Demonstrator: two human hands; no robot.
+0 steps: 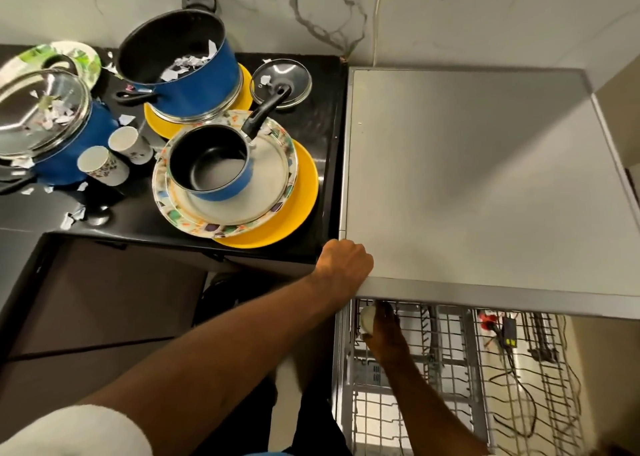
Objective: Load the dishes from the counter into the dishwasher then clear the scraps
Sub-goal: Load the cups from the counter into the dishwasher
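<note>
Head view: our left hand (346,261) grips the front corner of the dishwasher (485,178); our right hand (386,331) clasps a pale cup (367,318) inside the upper rack (450,369). Pots (194,92), plates (298,192) and paper scraps (180,67) sit on the counter (325,126).

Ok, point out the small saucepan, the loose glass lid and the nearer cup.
small saucepan (214,171), head view, black inner base.
loose glass lid (295,74), head view, bare glass.
nearer cup (94,161), head view, white inside.

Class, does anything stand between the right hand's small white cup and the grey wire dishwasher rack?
Nothing visible does: the small white cup in the right hand is at the left edge of the grey wire rack.
</note>
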